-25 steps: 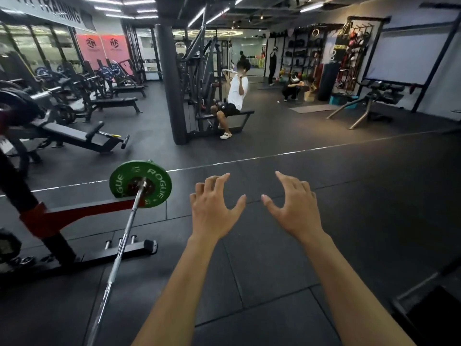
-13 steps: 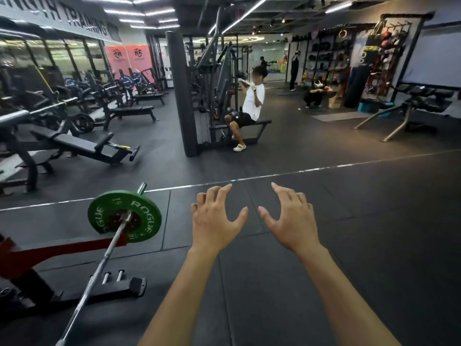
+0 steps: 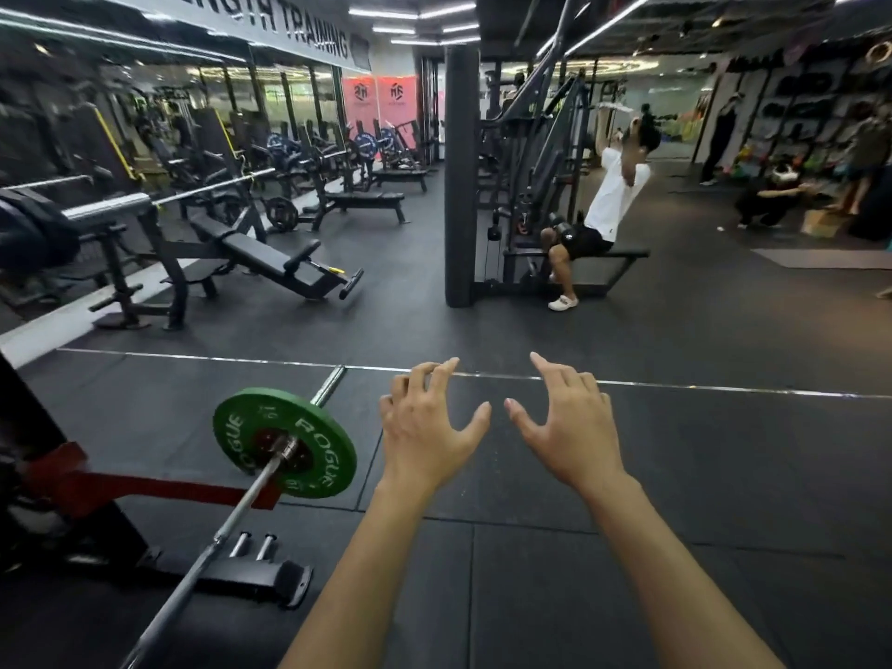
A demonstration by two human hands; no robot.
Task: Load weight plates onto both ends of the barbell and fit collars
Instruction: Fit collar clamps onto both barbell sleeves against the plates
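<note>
A steel barbell (image 3: 227,521) runs from the lower left up toward the middle. One green plate (image 3: 285,441) marked ROGUE sits on its far sleeve, and the bare sleeve end (image 3: 328,384) sticks out beyond it. I see no collar on that sleeve. My left hand (image 3: 425,427) hovers just right of the plate, fingers spread, holding nothing. My right hand (image 3: 569,427) is beside it, also spread and empty. The bar's near end is cut off by the frame.
A black and red rack base (image 3: 145,490) with two short pegs (image 3: 253,545) stands under the bar at left. Benches (image 3: 270,258) line the left side. A black pillar (image 3: 461,185) and a cable machine with a seated person (image 3: 603,205) lie ahead. More people (image 3: 772,195) are far right.
The view has swung left and slightly forward, so the plate and bar now sit closer to my hands. Both hands stay spread and empty.
</note>
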